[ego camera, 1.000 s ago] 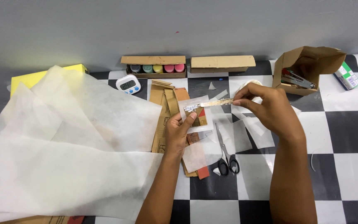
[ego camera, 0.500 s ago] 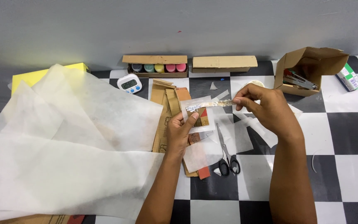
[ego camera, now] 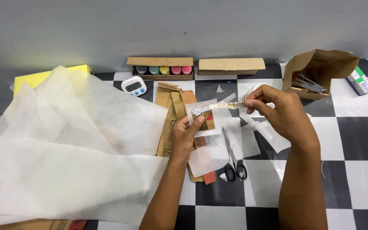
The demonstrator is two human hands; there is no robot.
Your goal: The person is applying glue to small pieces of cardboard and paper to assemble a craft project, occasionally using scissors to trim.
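Head view shows you the checkered tabletop (ego camera: 363, 140), its left half buried under big white tissue sheets (ego camera: 64, 157) that run off the left and near edges. Open squares remain along your right side and near edge. Flat cardboard pieces (ego camera: 169, 115) lie at the centre, with smaller clear sheets (ego camera: 243, 140) and scissors (ego camera: 233, 164) just beside them. Against the far edge sit a paint box (ego camera: 160, 68), a shut carton (ego camera: 231, 64), a timer (ego camera: 133, 86) and a tipped open box (ego camera: 320, 72). Your left hand (ego camera: 184, 136) pinches one end of a thin wrapped stick (ego camera: 218, 107) above the cardboard; your right hand (ego camera: 277, 113) pinches the other end.
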